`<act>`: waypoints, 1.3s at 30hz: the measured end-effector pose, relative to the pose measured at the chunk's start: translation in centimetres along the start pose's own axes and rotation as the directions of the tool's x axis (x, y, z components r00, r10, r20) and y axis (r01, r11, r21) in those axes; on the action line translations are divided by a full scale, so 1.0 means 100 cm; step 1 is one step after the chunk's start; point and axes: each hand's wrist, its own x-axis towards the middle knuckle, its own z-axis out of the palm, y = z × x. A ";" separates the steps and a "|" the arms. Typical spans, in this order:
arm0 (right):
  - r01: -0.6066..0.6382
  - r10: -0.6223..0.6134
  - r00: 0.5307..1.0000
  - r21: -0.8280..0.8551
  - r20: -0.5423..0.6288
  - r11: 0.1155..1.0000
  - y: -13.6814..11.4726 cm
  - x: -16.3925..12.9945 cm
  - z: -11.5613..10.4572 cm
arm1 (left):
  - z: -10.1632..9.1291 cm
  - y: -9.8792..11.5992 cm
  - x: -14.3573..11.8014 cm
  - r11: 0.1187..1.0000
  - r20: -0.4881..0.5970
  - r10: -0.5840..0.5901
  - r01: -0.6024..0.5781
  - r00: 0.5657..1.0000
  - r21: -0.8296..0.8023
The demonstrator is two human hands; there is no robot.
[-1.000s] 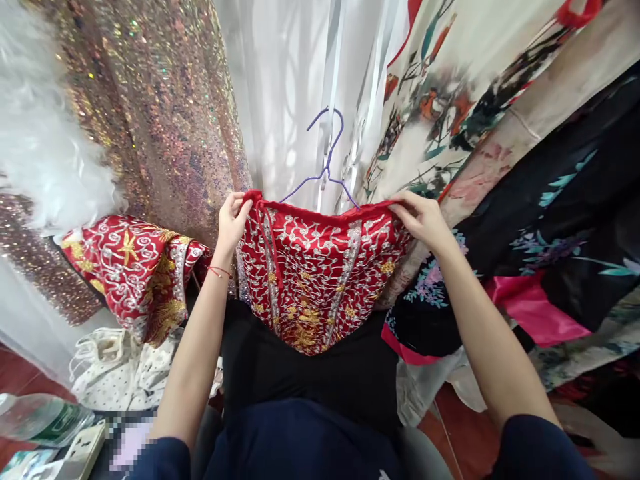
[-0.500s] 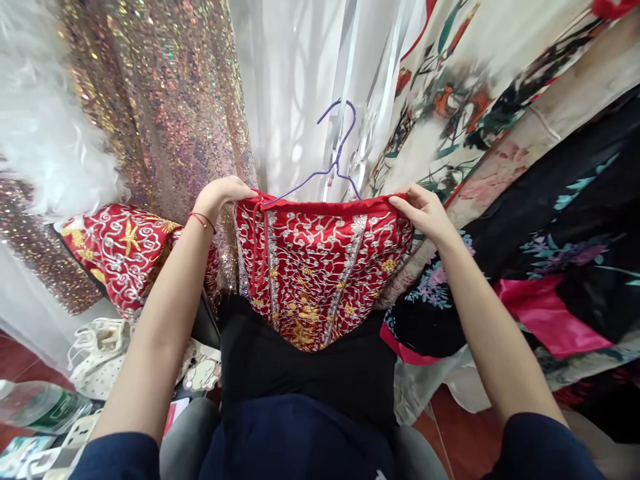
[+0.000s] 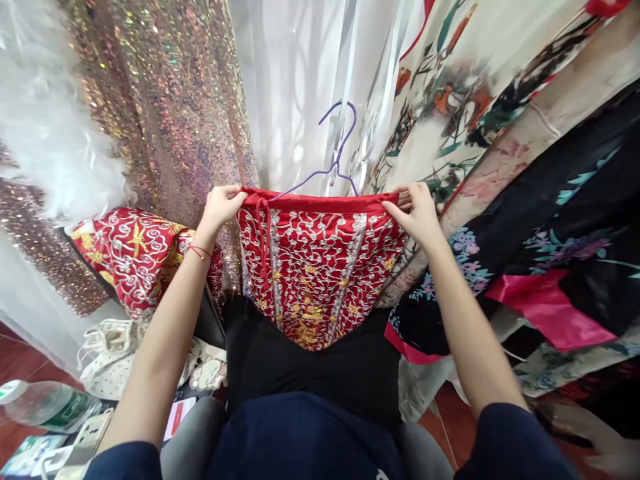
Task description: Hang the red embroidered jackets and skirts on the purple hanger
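Observation:
A red skirt (image 3: 310, 267) with silver and gold embroidery is spread between my hands, its plain red waistband running across the top. My left hand (image 3: 223, 205) pinches the waistband's left end, near a hanging red tie. At the right end, my right hand (image 3: 413, 208) grips the band between thumb and fingers. A purple wire hanger (image 3: 337, 157) rises behind the waistband; its lower part is hidden by the skirt. Black fabric (image 3: 310, 373) lies over my lap beneath the skirt's lower edge.
Sequined fabric (image 3: 165, 87) and white fluffy trim (image 3: 60, 113) hang at left, above another red embroidered garment (image 3: 137, 253). A plastic bottle (image 3: 50, 403) lies at lower left near a white drawstring pouch (image 3: 110, 353). Black floral garments (image 3: 550, 220) hang at right.
Both hands have shifted slightly inward along the waistband, the right one more to the left. The band looks straighter. The hanger has barely moved.

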 end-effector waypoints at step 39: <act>-0.328 0.106 0.882 0.435 0.459 0.839 -0.161 0.000 0.156 | 0.036 0.013 -0.042 0.972 -0.364 0.048 -0.127 0.930 -0.199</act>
